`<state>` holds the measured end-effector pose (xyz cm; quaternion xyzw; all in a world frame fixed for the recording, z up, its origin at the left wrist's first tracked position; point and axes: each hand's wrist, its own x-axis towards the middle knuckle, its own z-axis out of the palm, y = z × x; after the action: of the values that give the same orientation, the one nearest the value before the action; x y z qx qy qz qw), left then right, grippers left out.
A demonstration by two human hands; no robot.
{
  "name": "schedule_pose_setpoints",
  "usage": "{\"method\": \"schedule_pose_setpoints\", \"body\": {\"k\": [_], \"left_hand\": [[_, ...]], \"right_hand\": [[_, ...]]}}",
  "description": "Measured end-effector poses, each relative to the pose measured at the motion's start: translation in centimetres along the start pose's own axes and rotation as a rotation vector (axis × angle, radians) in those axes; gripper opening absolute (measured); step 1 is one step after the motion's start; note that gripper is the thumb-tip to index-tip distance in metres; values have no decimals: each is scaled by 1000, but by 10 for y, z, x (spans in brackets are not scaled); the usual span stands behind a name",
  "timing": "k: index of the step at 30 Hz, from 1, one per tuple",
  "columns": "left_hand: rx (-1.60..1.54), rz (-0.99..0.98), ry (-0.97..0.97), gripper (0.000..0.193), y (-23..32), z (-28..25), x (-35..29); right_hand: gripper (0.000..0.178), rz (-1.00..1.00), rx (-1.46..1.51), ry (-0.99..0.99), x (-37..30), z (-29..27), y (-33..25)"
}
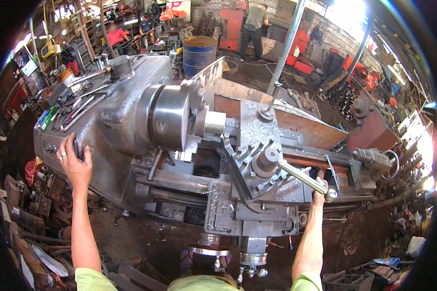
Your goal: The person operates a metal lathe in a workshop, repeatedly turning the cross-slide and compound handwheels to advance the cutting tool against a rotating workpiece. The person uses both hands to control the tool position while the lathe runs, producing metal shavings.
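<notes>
My left hand (76, 167), with a ring on one finger, is closed around a dark lever (77, 149) on the front of the lathe's grey headstock (116, 126). On the right, my right hand (319, 190) grips the long steel tool post handle (298, 175) near its ball end. That handle runs out from the round hub of the tool post (265, 162), which is set with several bolts. Jaws of the large round chuck (170, 116) hold a pale ridged cylinder (215, 122). The cutting tool's tip stands close to this cylinder; whether they touch, I cannot tell.
Spanners (85, 109) and small boxes lie on the headstock. Metal chips cover the carriage (257, 125). Below are handwheels (210, 251); the tailstock (371, 160) is at the right. A blue drum (199, 58) stands behind. One person (255, 29) stands farther back; two others sit.
</notes>
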<state>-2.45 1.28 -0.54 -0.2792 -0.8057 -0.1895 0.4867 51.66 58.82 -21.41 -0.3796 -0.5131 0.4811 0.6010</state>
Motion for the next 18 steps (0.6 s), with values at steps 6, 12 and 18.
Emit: {"method": "schedule_pose_setpoints", "body": {"k": [6,12,18], "left_hand": [[6,-12,-9,51,3,-3,1],[-40,26,16,50,-6,0,-1],[-48,72,38,43,-22,6,-3]], "right_hand": [[19,16,-1,20,-18,7,-16],[37,-53,-550,89,-51,-4,-54],[31,170,-420,187,-130,-29,-92]]}}
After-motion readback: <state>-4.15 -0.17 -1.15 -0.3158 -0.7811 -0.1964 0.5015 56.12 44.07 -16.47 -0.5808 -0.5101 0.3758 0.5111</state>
